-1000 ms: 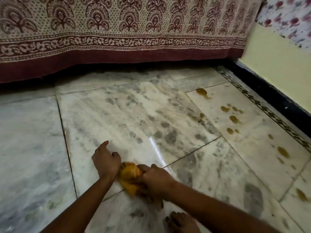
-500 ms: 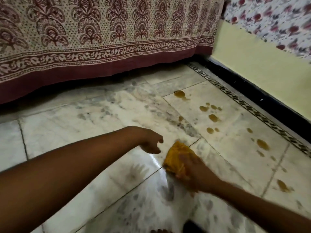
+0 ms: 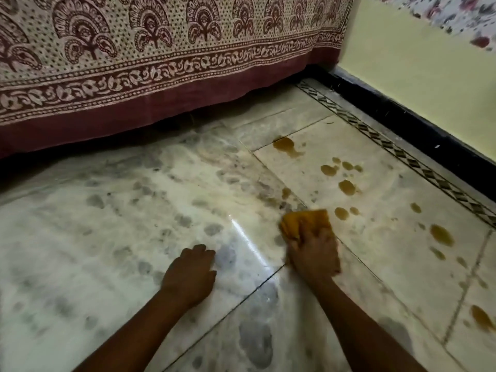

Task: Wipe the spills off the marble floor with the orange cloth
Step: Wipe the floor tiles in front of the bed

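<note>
Grips the orange cloth [image 3: 303, 222] with the right hand [image 3: 314, 253], with fingers curled over its near half, and presses it onto the marble floor [image 3: 107, 237] at a tile joint, centre-right. Rests the left hand [image 3: 189, 275] on the floor just left of that, palm down, with fingers relaxed and holding nothing. Shows brown spills [image 3: 346, 187] right of and beyond the cloth, with the nearest drops just beside its right edge and more scattered toward the near right corner. Meets, farther right, a patterned border strip [image 3: 389, 146], black skirting [image 3: 402, 122] and a pale yellow wall [image 3: 416, 76]. Ends at the far side under a maroon printed bedspread [image 3: 161, 63] hanging close to the floor.
</note>
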Demonstrator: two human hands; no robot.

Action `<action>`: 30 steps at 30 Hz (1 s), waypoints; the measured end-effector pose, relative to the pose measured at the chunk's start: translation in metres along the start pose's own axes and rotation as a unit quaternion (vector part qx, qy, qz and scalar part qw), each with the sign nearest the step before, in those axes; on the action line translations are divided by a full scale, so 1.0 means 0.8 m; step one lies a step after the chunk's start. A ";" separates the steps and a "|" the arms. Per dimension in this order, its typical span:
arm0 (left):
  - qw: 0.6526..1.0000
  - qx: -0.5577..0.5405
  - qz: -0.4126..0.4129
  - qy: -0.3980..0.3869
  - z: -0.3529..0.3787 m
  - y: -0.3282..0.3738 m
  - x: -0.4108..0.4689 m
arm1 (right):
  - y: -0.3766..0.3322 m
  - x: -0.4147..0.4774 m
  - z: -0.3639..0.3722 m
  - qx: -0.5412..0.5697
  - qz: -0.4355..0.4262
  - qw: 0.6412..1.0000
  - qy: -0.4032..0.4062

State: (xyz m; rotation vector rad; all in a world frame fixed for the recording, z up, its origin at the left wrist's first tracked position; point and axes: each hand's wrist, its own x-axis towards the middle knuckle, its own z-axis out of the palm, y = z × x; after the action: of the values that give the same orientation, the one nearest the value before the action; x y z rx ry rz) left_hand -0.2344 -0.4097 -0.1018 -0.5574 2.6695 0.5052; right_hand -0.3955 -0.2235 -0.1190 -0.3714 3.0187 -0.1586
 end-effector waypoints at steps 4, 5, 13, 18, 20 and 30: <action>0.996 -0.036 -0.022 0.083 0.023 -0.001 0.018 | -0.076 -0.039 0.026 -0.014 -0.213 0.977 -0.020; 0.994 -0.042 -0.034 0.094 0.024 -0.002 0.021 | -0.067 -0.068 0.028 0.002 -0.262 0.964 -0.052; 0.978 -0.080 -0.062 0.180 0.048 -0.024 0.032 | 0.090 -0.013 0.033 -0.032 -0.152 0.985 0.076; 0.959 -0.117 -0.116 0.231 0.051 -0.005 0.044 | -0.054 0.076 0.045 0.025 -0.049 0.998 0.001; 0.950 -0.135 -0.136 0.246 0.045 -0.002 0.054 | -0.085 0.047 0.057 0.020 -0.192 0.981 0.004; 0.932 -0.158 -0.164 0.283 0.035 -0.025 0.067 | 0.073 0.062 0.040 -0.004 -0.211 0.977 0.030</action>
State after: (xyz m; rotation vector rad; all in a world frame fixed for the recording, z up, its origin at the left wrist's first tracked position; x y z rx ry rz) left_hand -0.2641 -0.4317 -0.1540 -1.4065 2.9284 0.7749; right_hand -0.4537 -0.1826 -0.1612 -1.0217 2.9523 -0.1898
